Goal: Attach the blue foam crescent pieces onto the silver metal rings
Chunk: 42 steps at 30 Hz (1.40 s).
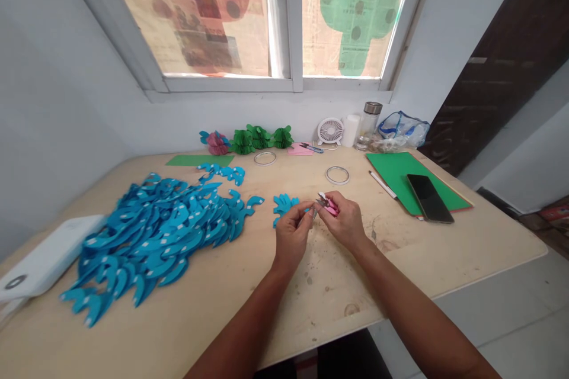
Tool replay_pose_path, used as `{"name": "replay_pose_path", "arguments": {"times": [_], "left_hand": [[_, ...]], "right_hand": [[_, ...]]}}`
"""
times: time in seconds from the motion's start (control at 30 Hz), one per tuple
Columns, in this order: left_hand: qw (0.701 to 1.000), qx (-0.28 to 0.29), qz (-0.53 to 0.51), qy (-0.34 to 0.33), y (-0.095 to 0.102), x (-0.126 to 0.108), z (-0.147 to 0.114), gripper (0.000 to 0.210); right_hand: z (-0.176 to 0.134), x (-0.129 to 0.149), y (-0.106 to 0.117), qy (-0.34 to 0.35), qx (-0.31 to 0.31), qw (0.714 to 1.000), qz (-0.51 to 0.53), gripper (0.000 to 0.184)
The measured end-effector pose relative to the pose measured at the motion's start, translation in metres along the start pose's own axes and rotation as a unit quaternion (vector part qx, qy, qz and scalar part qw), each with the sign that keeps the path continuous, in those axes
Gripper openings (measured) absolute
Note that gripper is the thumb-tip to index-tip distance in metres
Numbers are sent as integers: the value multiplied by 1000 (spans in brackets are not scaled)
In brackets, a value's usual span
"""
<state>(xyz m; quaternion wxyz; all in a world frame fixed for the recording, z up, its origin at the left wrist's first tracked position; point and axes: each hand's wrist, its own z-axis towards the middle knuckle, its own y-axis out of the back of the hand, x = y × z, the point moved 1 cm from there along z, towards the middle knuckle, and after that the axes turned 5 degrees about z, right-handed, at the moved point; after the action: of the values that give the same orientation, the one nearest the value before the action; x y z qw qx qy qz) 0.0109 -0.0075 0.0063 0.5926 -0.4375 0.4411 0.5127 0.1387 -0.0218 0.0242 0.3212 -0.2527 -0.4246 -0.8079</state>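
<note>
Head view: right hand — closed around pink-handled snips, blades near left hand; latter's fingers bent, hold cannot be told — blue pieces just beyond it, blue pile further left

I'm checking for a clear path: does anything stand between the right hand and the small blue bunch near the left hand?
Yes: seen from this camera, the left hand lies between the right hand and the small blue bunch.
</note>
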Motion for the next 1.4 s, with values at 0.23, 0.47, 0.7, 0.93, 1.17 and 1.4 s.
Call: {"name": "replay_pose_path", "arguments": {"times": [0.23, 0.47, 0.7, 0.93, 1.17, 1.4], "left_hand": [[1000, -23, 2, 16, 5, 1, 4, 22], [997, -21, -62, 35, 4, -2, 4, 28], [995, 6, -91, 46, 2, -6, 2, 29], [991, 11, -122, 58, 2, -6, 3, 26], [985, 8, -155, 72, 2, -6, 5, 24], [987, 25, -144, 73, 1, -7, 3, 28]], "right_hand": [[2, -1, 3, -26, -2, 999, -30, 29], [3, 2, 5, -32, 36, 998, 29, 23], [3, 4, 3, -26, 59, 997, 53, 20], [2, 3, 3, -20, 52, 997, 62, 22], [3, 1, 3, -32, 49, 995, 76, 25], [3, 4, 5, -26, 57, 993, 101, 22]]}}
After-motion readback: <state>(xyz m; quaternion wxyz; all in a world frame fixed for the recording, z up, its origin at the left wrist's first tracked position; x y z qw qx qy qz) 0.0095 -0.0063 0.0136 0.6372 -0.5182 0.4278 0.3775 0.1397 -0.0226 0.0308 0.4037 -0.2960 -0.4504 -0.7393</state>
